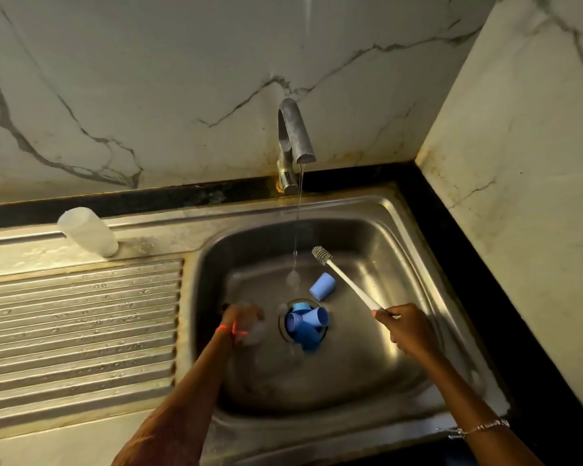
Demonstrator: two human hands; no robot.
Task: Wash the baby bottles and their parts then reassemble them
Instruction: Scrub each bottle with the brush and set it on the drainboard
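At a kitchen sink, the right grip (pixel 408 326) is closed round the end of a white-handled bottle brush (pixel 349 285), whose bristle head points up and away over the basin, touching nothing. The left grip (pixel 244 319), a red thread (pixel 224 328) at its wrist, is curled on a clear piece (pixel 256 331) low at the basin's left side. Blur makes it impossible to say whether that is a bottle or a teat.

Between the two, a cluster of blue parts (pixel 305 326) lies heaped in the drain opening, and a lone blue cap (pixel 322 286) rests on its side just beyond them, near where the water lands. A thin stream (pixel 298 213) runs from the steel tap (pixel 295 136) into the sink (pixel 384 237). One pale bottle (pixel 88 232) lies tipped on the far edge of the ribbed drainboard (pixel 81 314), well apart from the basin. A black desk (pixel 485 264) frames the sink under marble-patterned walls.

The work appears to be at the scrubbing stage, with most parts unwashed and nothing reassembled. The next move likely calls for bringing the brush head and the clear piece together under the stream, the left grip holding firm on a wet, slippery surface. The small blue parts sitting in the drain will need lifting out one at a time.
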